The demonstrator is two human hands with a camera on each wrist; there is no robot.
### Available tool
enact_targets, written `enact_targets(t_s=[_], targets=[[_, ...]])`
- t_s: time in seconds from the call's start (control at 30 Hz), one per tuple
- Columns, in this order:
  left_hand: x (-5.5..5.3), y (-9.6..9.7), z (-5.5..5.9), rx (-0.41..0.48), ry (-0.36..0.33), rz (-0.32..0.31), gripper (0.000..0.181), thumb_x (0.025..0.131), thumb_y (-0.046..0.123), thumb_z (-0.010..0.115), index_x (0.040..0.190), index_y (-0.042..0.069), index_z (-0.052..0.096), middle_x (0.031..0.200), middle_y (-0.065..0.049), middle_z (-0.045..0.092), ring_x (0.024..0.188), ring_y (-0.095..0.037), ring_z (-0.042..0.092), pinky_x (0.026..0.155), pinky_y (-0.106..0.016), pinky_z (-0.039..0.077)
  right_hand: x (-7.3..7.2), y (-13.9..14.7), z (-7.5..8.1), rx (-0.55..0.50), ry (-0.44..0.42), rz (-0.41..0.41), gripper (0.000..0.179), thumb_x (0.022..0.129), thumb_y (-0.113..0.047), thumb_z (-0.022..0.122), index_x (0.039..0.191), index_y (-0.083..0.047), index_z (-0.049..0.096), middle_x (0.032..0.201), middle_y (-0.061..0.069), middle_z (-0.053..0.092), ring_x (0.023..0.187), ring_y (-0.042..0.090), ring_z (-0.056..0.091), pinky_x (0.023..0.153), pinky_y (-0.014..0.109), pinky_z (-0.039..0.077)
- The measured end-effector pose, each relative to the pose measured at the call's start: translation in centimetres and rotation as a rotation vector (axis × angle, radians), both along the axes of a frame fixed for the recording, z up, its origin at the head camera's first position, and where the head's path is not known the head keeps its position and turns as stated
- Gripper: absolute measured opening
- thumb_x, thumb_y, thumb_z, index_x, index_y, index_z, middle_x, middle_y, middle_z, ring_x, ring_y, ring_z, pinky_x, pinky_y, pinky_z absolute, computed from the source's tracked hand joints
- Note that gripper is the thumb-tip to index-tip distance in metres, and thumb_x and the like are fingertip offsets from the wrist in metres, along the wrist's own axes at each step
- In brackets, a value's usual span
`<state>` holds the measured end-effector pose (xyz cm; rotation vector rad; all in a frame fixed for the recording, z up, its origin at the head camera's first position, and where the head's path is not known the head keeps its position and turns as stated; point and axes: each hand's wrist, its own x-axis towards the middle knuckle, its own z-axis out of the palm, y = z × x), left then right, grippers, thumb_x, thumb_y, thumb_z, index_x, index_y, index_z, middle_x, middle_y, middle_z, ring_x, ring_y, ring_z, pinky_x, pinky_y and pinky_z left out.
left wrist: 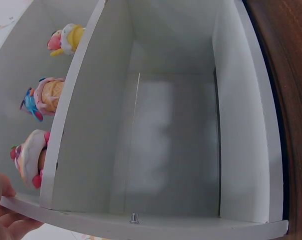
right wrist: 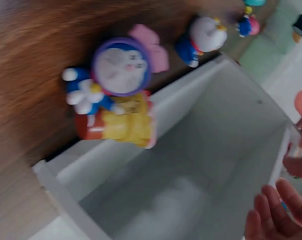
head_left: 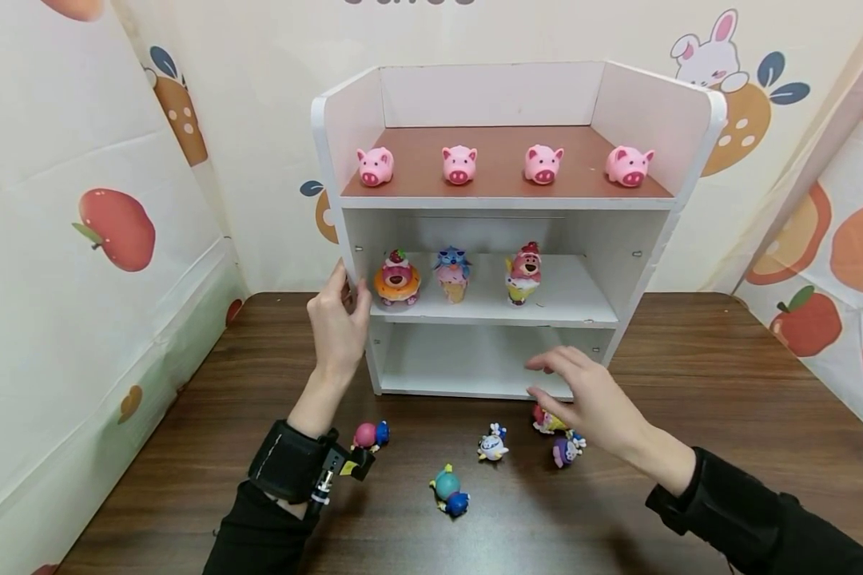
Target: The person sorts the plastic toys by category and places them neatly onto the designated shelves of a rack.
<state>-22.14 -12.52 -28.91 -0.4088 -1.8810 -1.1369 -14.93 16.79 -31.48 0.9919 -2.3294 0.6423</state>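
Observation:
My left hand (head_left: 338,326) holds the front edge of the left side panel of a white shelf unit (head_left: 499,204), thumb on the inside and fingers outside. Beside it on the middle shelf is a pink bear in a doughnut (head_left: 397,279). Farther right stand a blue figure on an ice-cream cone (head_left: 452,274) and a pink bear in a green-and-yellow cup (head_left: 523,274). My right hand (head_left: 590,395) hovers in front of the bottom compartment, fingers spread and loosely bent, holding nothing. Below it lie a yellow-and-red figurine (head_left: 549,420) and a purple-rimmed figurine (head_left: 568,450).
Pink pigs (head_left: 459,164) stand in a row on the brown top shelf. On the wooden table (head_left: 417,543) lie a white figurine (head_left: 492,443), a teal-and-blue figurine (head_left: 450,490) and a pink-and-blue figurine (head_left: 371,435). Patterned white sheets (head_left: 65,263) enclose the sides and back.

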Motion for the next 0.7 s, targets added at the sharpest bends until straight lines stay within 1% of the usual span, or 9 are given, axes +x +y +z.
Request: enact_targets(t_s=[0.13, 0.27, 0.43, 0.7], targets=[[0.0, 0.0, 0.0, -0.001, 0.004, 0.002, 0.029, 0.083, -0.004, 0.054, 0.112, -0.009, 0.054, 0.106, -0.022, 0.059, 0.092, -0.031, 0.059, 0.067, -0.040, 0.052, -0.4, 0.2, -0.6, 0.147, -0.101, -0.005, 0.029, 0.069, -0.009, 0.074, 0.095, -0.006, 0.060, 0.095, 0.001, 0.057, 0.091, 0.015, 0.052, 0.073, 0.030, 0.048], [0.0, 0.0, 0.0, -0.002, 0.005, 0.002, 0.029, 0.083, -0.004, 0.054, 0.112, -0.008, 0.054, 0.106, -0.022, 0.059, 0.092, -0.031, 0.059, 0.067, -0.040, 0.052, -0.8, 0.3, -1.0, 0.263, -0.136, 0.012, 0.031, 0.067, -0.010, 0.076, 0.093, -0.005, 0.061, 0.094, 0.003, 0.056, 0.090, 0.018, 0.053, 0.073, 0.033, 0.048], [0.0, 0.0, -0.1, -0.001, 0.005, 0.003, 0.030, 0.083, -0.004, 0.054, 0.113, -0.008, 0.054, 0.106, -0.022, 0.060, 0.091, -0.030, 0.060, 0.065, -0.039, 0.052, -1.3, 0.3, -1.4, 0.364, -0.171, 0.042, 0.035, 0.063, -0.010, 0.078, 0.092, -0.004, 0.061, 0.092, 0.006, 0.056, 0.085, 0.021, 0.054, 0.070, 0.037, 0.048], [0.0, 0.0, 0.0, -0.005, 0.013, 0.007, 0.030, 0.083, -0.004, 0.054, 0.112, -0.009, 0.054, 0.104, -0.022, 0.060, 0.089, -0.029, 0.060, 0.065, -0.038, 0.053, -1.8, 0.2, -1.8, 0.492, -0.319, -0.021, 0.042, 0.060, -0.011, 0.080, 0.096, -0.002, 0.062, 0.099, 0.014, 0.057, 0.093, 0.033, 0.053, 0.073, 0.051, 0.045]])
